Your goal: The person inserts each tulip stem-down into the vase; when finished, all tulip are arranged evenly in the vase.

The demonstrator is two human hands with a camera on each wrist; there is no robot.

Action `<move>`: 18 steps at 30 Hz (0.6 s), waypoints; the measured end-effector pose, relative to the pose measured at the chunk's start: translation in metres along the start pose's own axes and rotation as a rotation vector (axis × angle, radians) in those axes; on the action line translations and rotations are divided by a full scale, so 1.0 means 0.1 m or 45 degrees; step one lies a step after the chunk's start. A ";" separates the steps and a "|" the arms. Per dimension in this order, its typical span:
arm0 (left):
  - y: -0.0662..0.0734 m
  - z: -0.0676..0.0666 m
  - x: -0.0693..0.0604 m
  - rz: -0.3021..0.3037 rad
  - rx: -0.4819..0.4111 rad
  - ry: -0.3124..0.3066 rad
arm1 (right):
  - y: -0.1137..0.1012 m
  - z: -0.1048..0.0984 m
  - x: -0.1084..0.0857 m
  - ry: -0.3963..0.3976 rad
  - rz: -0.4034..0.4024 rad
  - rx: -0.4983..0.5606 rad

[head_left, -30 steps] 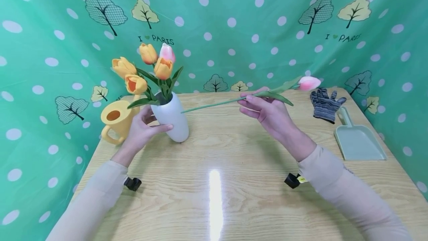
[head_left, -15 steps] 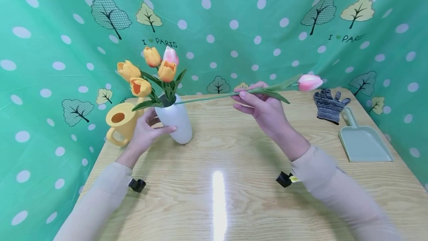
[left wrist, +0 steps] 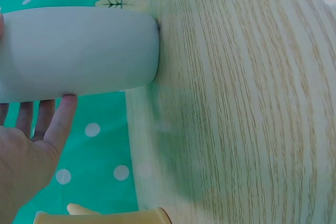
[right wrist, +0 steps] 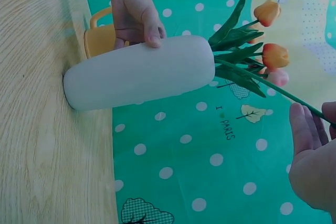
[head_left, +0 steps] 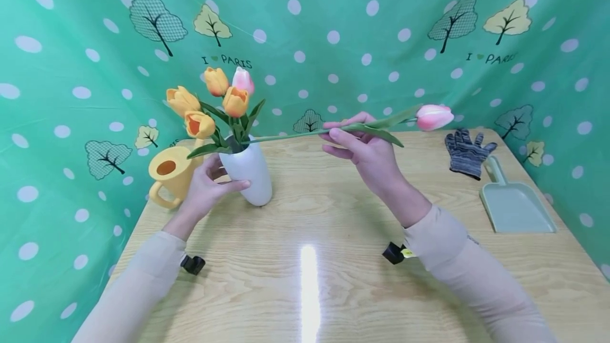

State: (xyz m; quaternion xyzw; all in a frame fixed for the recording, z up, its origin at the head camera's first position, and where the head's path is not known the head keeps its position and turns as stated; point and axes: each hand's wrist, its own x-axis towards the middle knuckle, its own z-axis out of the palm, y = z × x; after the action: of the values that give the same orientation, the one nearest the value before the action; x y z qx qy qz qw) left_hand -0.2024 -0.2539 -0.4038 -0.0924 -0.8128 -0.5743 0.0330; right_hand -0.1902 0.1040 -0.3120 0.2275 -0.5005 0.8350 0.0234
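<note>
A white vase leans slightly to the left on the tabletop, holding several orange tulips and a pink tulip with green leaves. My left hand grips the vase's side, thumb across the front and fingers behind. Between thumb and fingers, my right hand pinches the stem of another pink tulip. That flower lies nearly level, its bloom to the right and its stem end at the vase's mouth. In the right wrist view the thin stem reaches the rim; its tip is hidden among leaves.
Left of the vase, behind my left hand, stands a yellow watering can. A grey knit glove and a pale green dustpan lie at the table's right side. A green patterned curtain hangs along the back.
My right hand has moved left with the pink tulip, bringing its stem end from in front of the vase up to the mouth. My left hand keeps its grip on the vase.
</note>
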 end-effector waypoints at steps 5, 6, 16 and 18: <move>-0.01 0.00 0.01 -0.002 0.012 -0.006 | 0.02 0.03 0.02 -0.008 -0.003 -0.024; -0.01 0.00 0.01 -0.002 0.015 -0.007 | 0.02 0.04 0.02 -0.009 -0.001 -0.029; 0.02 0.00 -0.01 -0.011 0.024 -0.011 | 0.03 0.16 0.10 -0.033 -0.036 -0.168; 0.02 0.00 -0.01 -0.014 0.028 -0.010 | 0.04 0.18 0.12 -0.041 -0.041 -0.194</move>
State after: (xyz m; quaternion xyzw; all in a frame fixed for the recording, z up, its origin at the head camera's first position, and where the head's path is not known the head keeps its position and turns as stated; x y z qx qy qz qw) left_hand -0.2007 -0.2537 -0.4023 -0.0896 -0.8198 -0.5650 0.0277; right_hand -0.1958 0.0850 -0.3033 0.2464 -0.5592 0.7902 0.0461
